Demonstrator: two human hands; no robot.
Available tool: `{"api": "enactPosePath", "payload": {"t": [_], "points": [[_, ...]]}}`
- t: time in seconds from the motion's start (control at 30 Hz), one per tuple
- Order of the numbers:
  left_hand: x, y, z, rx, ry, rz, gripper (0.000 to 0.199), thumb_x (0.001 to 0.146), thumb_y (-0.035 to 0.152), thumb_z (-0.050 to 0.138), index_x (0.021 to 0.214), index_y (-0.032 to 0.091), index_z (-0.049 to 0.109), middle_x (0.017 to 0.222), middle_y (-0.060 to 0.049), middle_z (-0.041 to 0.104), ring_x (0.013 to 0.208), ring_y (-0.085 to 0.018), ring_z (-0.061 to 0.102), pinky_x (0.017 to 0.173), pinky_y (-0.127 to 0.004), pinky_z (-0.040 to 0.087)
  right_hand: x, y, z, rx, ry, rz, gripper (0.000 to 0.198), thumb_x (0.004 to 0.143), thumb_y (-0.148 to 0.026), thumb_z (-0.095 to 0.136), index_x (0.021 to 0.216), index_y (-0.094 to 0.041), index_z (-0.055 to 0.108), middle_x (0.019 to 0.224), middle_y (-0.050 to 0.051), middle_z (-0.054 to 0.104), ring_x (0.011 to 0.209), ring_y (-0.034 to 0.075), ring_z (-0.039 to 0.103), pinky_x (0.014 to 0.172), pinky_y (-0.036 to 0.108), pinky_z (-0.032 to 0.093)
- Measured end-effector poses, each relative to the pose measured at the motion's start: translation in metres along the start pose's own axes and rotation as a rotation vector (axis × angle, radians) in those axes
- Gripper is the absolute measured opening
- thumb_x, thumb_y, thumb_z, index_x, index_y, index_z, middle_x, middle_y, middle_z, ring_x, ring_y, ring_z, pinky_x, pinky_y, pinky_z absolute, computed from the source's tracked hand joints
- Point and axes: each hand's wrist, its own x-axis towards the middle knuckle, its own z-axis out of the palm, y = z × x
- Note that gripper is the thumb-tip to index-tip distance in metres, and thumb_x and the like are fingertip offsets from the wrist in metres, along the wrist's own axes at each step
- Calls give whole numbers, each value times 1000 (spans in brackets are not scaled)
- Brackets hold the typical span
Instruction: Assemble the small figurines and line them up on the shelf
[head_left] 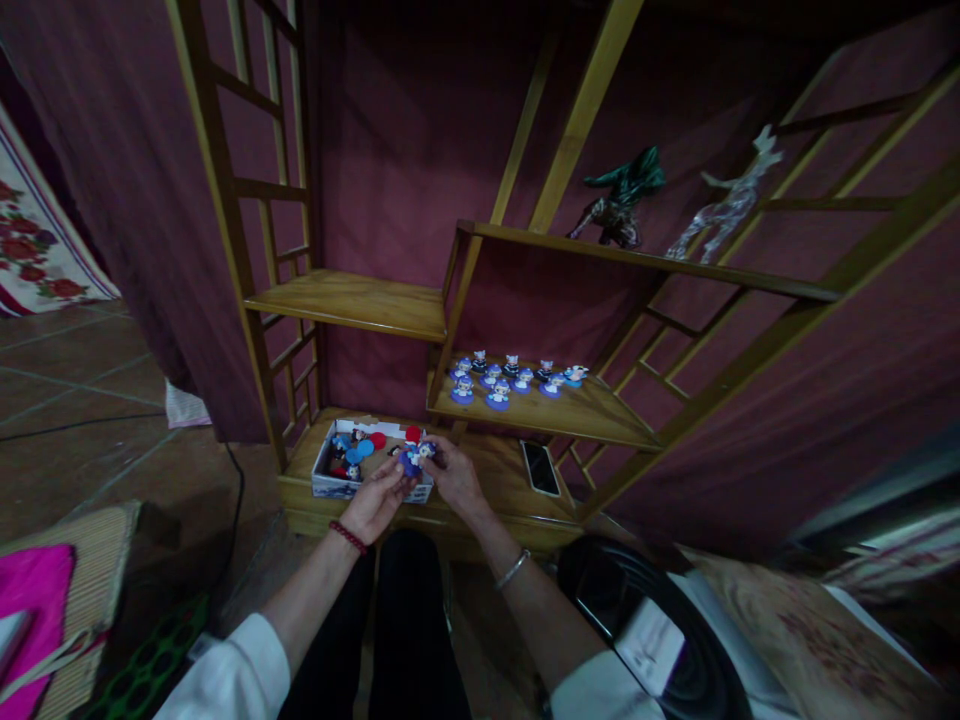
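Between both hands, above the right end of an open box, is a small purple-and-white figurine [420,455] on a purple base. My left hand [379,497] is closed on its lower left side, around the base. My right hand [456,475] pinches it from the right with thumb and fingers. The white-walled cardboard box [322,485] stands on the lowest shelf and holds several more figurines and round red and blue discs [361,450]. Higher up, several similar figurines [499,394] stand in rows on the middle shelf, some with purple bases.
The wooden shelf unit [349,300] has lattice sides. A phone [540,468] lies on the lowest shelf at right. A green-brown statuette [622,195] and a silvery one [724,205] stand on the upper shelf. A black round object [712,660] is at lower right.
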Motion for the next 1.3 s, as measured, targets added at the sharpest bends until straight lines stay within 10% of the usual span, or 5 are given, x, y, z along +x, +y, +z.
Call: {"api": "enactPosePath", "payload": {"t": [1.3], "points": [[-3,-1,4,-41,31,-1,25,69,8,59,94,15,61,88,-4,63,78,-11,58,79,-25,43,6,-24,-13,-302,-157,-194,28,68,-13,53,95,-22,55,91,2,55,75,11,53,68,23,45]]}}
